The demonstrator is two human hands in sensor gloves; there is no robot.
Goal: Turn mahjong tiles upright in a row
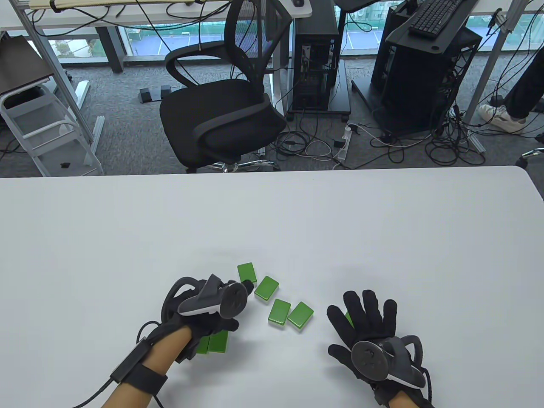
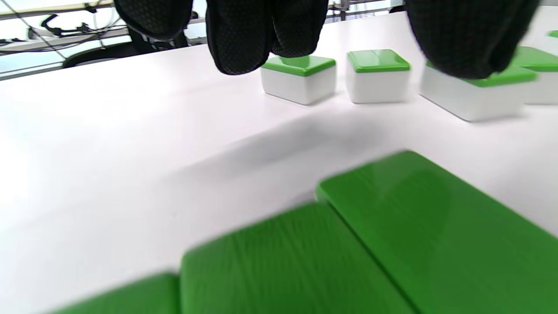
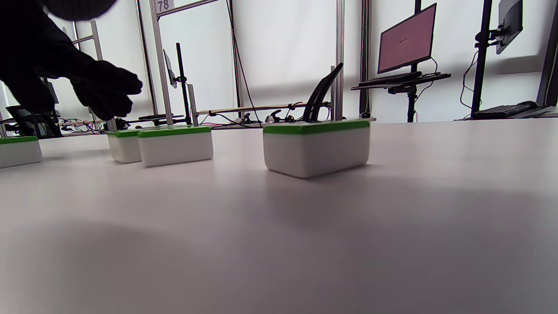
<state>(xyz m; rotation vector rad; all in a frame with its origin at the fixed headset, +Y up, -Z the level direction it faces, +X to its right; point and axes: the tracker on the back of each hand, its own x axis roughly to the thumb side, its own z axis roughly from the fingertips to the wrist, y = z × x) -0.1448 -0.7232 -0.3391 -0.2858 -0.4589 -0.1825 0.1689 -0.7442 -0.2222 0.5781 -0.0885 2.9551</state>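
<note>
Several mahjong tiles lie flat with their green backs up: four loose ones [image 1: 247, 272], [image 1: 266, 289], [image 1: 279, 312], [image 1: 300, 315] between my hands. A row of green tiles [image 1: 214, 342] sits side by side under my left wrist and fills the bottom of the left wrist view [image 2: 436, 226]. My left hand [image 1: 238, 306] hovers by the loose tiles with fingers [image 2: 244, 43] apart and nothing held. My right hand [image 1: 365, 316] lies spread flat on the table, partly covering one tile [image 1: 349, 318]. The right wrist view shows a flat tile [image 3: 316, 146] close ahead.
The white table [image 1: 127, 238] stretches wide around the tiles, with its far edge at mid-frame. Beyond it stand a black office chair [image 1: 221, 114], computer towers and floor cables.
</note>
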